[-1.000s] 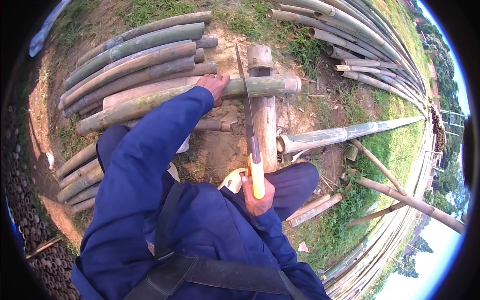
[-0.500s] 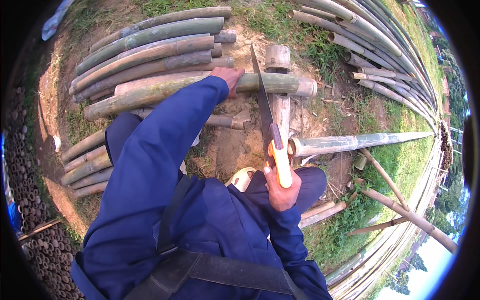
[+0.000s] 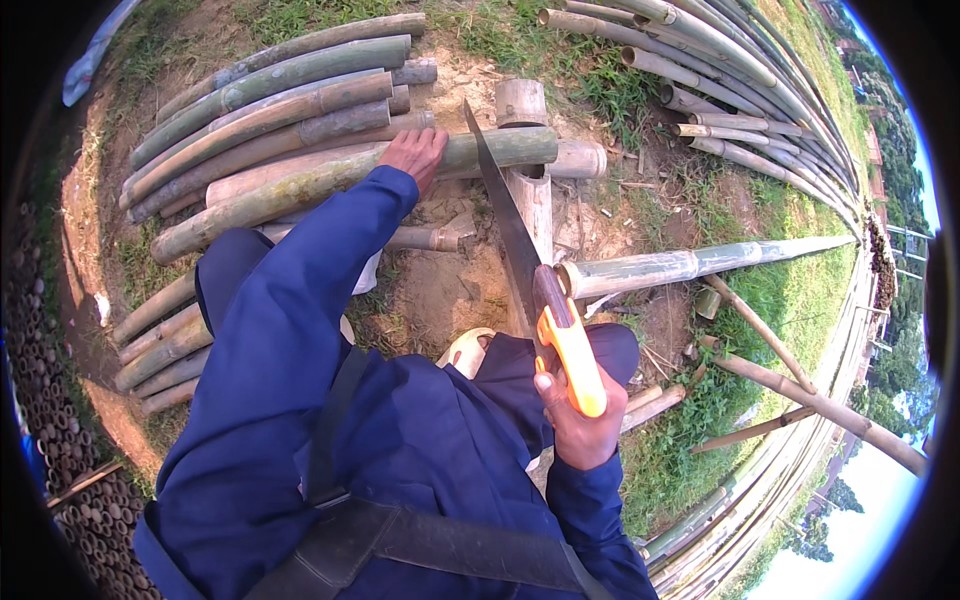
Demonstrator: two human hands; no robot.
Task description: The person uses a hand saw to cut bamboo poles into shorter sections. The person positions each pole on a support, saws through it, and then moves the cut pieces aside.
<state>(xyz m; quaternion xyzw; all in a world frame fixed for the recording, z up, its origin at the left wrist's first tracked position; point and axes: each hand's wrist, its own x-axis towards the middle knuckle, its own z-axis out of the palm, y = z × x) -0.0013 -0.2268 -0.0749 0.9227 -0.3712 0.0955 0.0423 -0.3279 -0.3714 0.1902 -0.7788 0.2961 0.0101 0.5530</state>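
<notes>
Your green bamboo pole (image 3: 310, 190) is lying across the pale post (image 3: 530, 210), seemingly not yet severed, any cut's depth not showing. The saw (image 3: 512, 225) is crossing it, your left hand (image 3: 415, 158) clasping the pole, your right hand (image 3: 588, 428) gripping the handle (image 3: 576, 365).

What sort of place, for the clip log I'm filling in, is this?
Probably an outdoor bamboo-cutting yard: cut lengths lie side by side on the ground, long poles are heaped beyond, and the right hand holds a saw.
</notes>
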